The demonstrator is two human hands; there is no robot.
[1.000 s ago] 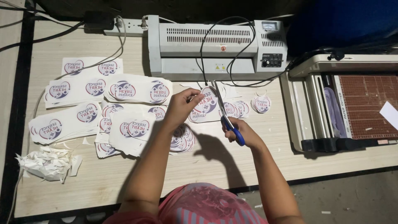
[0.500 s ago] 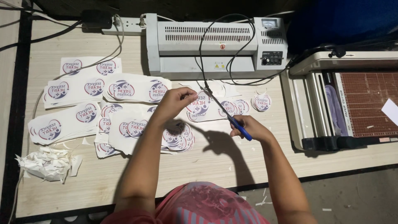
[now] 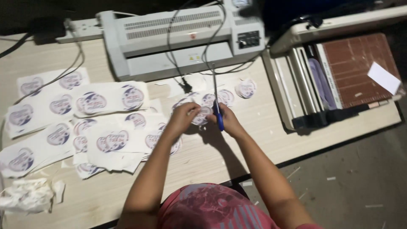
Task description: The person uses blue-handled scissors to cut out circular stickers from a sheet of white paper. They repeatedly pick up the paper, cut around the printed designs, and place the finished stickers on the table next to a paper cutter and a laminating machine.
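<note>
Sticker [image 3: 202, 115]: round, white, purple-printed, pinched beside blue-handled scissors [image 3: 218, 111].

A long white laminating machine [image 3: 178, 38] sits at the far edge of the pale wooden table [image 3: 254, 140], black cables [image 3: 186, 51] trailing across its top. To its right lies a paper trimmer with a reddish-brown gridded board [image 3: 352, 63] bearing a small white paper slip [image 3: 383, 77]. Crumpled white paper scraps [image 3: 25, 196] lie at the table's near left corner.
</note>
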